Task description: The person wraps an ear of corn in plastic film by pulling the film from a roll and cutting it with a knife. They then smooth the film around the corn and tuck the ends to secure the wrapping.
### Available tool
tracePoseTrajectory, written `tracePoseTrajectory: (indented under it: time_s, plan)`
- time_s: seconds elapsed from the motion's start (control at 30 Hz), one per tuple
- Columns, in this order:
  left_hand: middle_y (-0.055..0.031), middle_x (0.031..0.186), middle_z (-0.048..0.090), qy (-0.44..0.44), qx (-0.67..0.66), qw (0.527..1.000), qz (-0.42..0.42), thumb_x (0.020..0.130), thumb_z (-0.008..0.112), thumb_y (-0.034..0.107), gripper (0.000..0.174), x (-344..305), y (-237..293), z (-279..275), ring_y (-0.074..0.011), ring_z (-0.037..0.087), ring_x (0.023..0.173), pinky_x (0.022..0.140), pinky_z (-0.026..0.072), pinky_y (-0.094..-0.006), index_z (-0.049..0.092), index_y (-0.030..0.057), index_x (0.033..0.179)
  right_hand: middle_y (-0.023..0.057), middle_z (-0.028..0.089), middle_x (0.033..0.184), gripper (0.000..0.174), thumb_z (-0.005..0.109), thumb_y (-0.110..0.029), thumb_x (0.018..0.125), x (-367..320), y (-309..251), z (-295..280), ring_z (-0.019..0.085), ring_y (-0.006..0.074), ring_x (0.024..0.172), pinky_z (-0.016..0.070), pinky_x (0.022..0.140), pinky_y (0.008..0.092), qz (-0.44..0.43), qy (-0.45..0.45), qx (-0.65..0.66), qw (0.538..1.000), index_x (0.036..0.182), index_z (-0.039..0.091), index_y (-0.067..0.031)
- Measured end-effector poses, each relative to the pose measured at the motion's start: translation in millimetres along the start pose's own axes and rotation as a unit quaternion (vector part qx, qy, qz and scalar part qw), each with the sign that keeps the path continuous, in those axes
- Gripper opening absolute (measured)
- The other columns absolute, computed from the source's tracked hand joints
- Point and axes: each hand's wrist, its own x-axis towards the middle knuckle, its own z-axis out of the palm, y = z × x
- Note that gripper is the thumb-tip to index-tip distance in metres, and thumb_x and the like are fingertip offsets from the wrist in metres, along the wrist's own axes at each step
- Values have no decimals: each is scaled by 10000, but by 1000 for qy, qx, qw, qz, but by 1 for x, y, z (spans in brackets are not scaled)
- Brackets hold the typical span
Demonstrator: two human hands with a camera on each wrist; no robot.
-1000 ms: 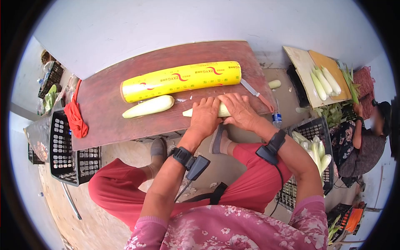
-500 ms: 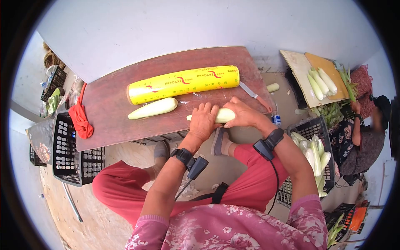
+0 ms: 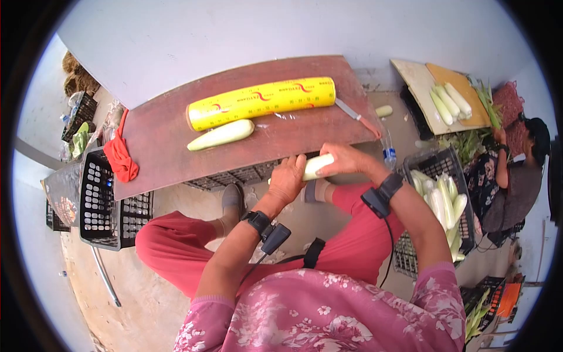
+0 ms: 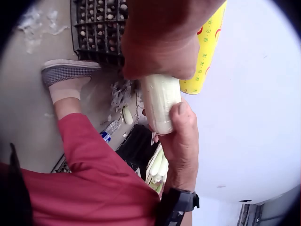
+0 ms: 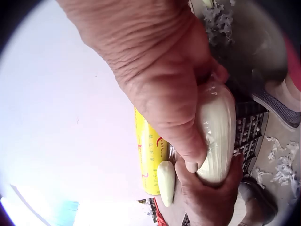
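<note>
A pale ear of corn in its husk point(image 3: 317, 166), with shiny clear film around it in the right wrist view, is held up just in front of the table's near edge. My left hand point(image 3: 287, 180) grips one end of it, fingers curled round. At the other end my right hand point(image 3: 345, 159) holds it, the thumb pressed along its side in the left wrist view. Another pale ear point(image 3: 221, 135) lies on the reddish table point(image 3: 158, 158), beside a big yellow roll of cling film point(image 3: 261, 104).
A knife point(image 3: 359, 117) lies at the table's right end, near a plastic bottle point(image 3: 389, 154). Right of me, a black crate point(image 3: 406, 258) holds several pale ears. A red cloth point(image 3: 120, 161) hangs at the table's left corner, by another black crate point(image 3: 94, 229). Another person point(image 3: 510, 188) sits far right.
Both hands have brought the ear off the table toward me, past the near edge. Its right end now tilts upward, and my right hand has shifted along that end.
</note>
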Motion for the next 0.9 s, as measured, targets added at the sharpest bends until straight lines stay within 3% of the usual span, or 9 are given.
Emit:
tracePoseTrajectory:
  time_s: [0.1,0.3,0.4,0.5,0.6,0.7,0.73,0.83,0.9]
  plan:
    - [-103,971,564,23,6,1000,15,669,779,138,512,-14,4,-8,-287,603,914,740,529,-379,498,61,1090,184,666,824,550,686,-510,828,3,-2,1,649,279,832,502,736,385,-3,-16,8,1000,910,643,32]
    - [-122,986,575,73,33,996,39,671,776,144,622,-17,-4,-35,-311,621,886,712,533,-403,500,43,1220,80,625,655,588,450,-503,994,14,-21,-4,551,148,515,436,464,301,61,-28,183,981,839,678,16]
    - [-112,945,571,55,14,998,3,661,800,168,629,-17,-2,-49,-302,630,868,707,539,-403,512,54,1208,38,586,606,595,431,-504,1005,16,-25,-7,468,93,427,356,386,245,28,-5,311,950,823,682,4]
    - [-131,945,579,52,-8,999,1,663,801,164,642,-13,-1,-67,-332,635,855,709,536,-419,512,66,1227,45,624,685,550,417,-459,1029,14,-32,-19,523,90,481,405,400,234,5,-17,332,943,1018,669,28]
    - [-152,988,599,77,-57,995,-15,668,799,156,650,-10,-3,-83,-364,631,884,733,533,-434,507,60,1241,60,653,758,554,397,-453,1041,10,-47,-28,569,92,538,424,429,216,-21,-9,432,902,1098,635,44]
    - [-169,1044,610,124,-89,988,-15,677,789,142,635,-8,-4,-104,-386,630,922,764,531,-446,507,49,1239,77,672,860,564,394,-461,1042,10,-60,-34,608,91,617,450,478,198,-68,58,432,898,1164,600,49]
    - [-180,1072,613,122,-94,988,-26,671,791,125,642,-8,-6,-111,-393,628,946,789,528,-445,509,46,1243,97,670,958,545,425,-449,1036,8,-63,-39,632,105,703,471,533,199,-79,36,472,877,1199,585,46]
    - [-186,1077,612,142,-74,987,-2,657,797,109,656,-11,-9,-135,-396,625,954,803,527,-441,512,47,1245,105,667,995,557,439,-458,1029,3,-82,-48,639,117,744,481,561,205,-126,43,505,853,1227,567,47]
    - [-191,1075,609,145,-61,988,4,626,814,82,699,-16,-11,-150,-400,619,959,813,523,-438,512,40,1256,106,663,1021,496,521,-392,1007,2,-93,-51,637,115,774,486,587,204,-184,35,485,854,1227,566,50]
